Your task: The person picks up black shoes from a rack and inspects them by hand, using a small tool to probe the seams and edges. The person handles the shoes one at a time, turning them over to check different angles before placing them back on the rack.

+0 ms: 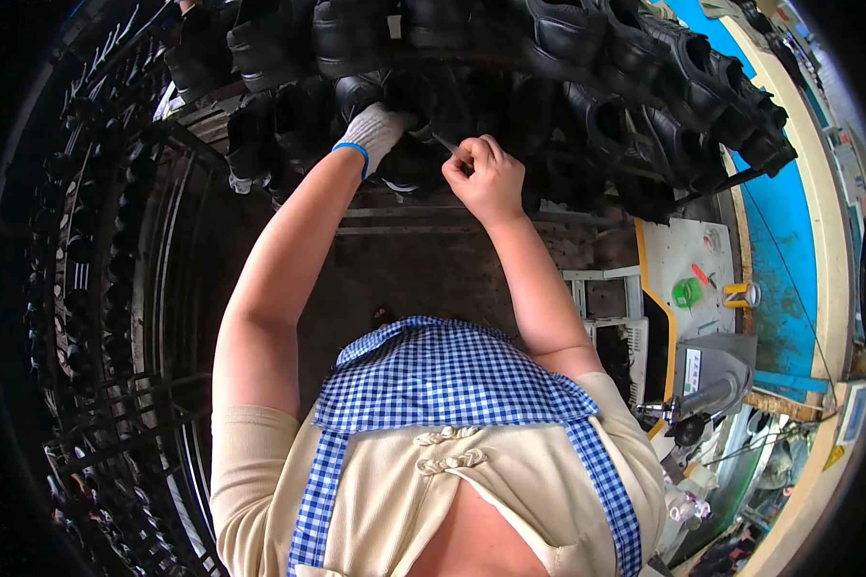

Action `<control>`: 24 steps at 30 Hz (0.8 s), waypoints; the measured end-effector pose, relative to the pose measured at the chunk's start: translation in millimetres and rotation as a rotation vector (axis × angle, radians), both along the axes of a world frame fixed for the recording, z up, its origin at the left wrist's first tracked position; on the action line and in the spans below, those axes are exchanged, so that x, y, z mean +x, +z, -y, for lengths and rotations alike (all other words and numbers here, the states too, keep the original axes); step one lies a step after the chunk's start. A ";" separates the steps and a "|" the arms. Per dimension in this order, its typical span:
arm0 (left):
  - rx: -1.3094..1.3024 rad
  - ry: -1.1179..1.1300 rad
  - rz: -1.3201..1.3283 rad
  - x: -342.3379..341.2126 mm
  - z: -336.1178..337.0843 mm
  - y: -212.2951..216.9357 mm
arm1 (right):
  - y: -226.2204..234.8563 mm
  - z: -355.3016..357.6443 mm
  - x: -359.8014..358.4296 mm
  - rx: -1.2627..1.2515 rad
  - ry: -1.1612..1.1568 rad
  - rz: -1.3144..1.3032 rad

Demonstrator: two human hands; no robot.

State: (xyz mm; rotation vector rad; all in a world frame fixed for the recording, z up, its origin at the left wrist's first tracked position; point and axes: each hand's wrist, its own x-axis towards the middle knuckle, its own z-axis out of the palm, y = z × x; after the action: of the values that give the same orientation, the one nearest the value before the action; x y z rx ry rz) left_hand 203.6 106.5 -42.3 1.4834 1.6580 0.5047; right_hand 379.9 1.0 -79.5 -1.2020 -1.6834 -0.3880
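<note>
My left hand (376,133), in a white knit glove with a blue cuff, reaches into a row of black shoes on a rack. Its fingers curl against a black shoe (411,165), with the fingertips partly lost in the dark. Just to the right, my bare right hand (488,176) is closed in a pinch. From its thumb and forefinger a thin, pale, pointed strip (445,142) sticks out toward that shoe. Its exact kind is too small to make out.
More black shoes (573,34) fill an upper tier above my hands. Another dark rack (115,240) stands at the left. On the right are a white worktable (688,250) with a green roll (686,292), a yellow-and-white roll (739,295), and a grey machine (717,375).
</note>
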 end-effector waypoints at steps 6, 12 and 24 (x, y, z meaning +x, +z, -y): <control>-0.046 -0.030 0.150 -6.0 -9.0 -23.5 | -14.3 5.0 6.9 0.015 0.072 -0.001; 0.024 -0.082 -0.047 -6.8 -23.9 -30.6 | 15.9 3.3 -3.3 0.138 -0.026 0.137; 0.080 -0.147 0.042 -0.4 -19.5 -28.7 | -34.0 37.9 -19.9 -0.403 0.117 0.154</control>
State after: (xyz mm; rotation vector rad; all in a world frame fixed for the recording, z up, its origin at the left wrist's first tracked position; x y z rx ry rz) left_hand 203.2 126.0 -71.0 1.6285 1.4983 0.5231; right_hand 360.0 -36.9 -113.5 -1.3801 -2.0195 -0.0688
